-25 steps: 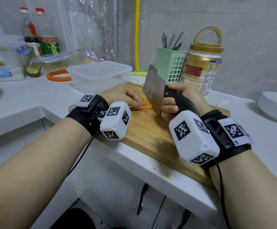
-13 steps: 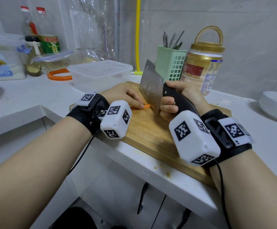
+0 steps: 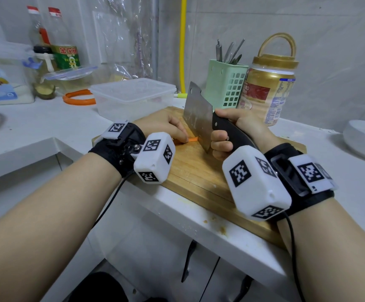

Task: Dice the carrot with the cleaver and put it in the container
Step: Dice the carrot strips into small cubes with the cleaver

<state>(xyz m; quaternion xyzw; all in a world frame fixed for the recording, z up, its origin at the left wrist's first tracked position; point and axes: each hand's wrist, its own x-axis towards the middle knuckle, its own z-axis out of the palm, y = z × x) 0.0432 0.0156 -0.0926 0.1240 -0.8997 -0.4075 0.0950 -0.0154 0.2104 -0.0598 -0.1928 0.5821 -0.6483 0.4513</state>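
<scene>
Nearest the camera, the two forearms are wearing black wrist straps carrying white blocks printed with black square codes. Beyond them a rectangular wooden cutting board (image 3: 190,171) is lying on the white counter (image 3: 46,125). The right hand (image 3: 231,131) is gripping the black handle of a broad steel cleaver (image 3: 199,118), its fingers curling tightly round the handle, the blade standing nearly upright with its edge meeting the board. Just left of the blade, the left hand (image 3: 162,125) is resting on the board, its curled fingertips pressing down on a thin orange piece of carrot (image 3: 191,139), most of which is hiding under the hand. Farther back, a clear rectangular plastic container (image 3: 133,97) is sitting by the board's far left corner. Behind the board are standing a pale green perforated utensil holder (image 3: 225,83) and a gold-lidded jar (image 3: 268,88).
</scene>
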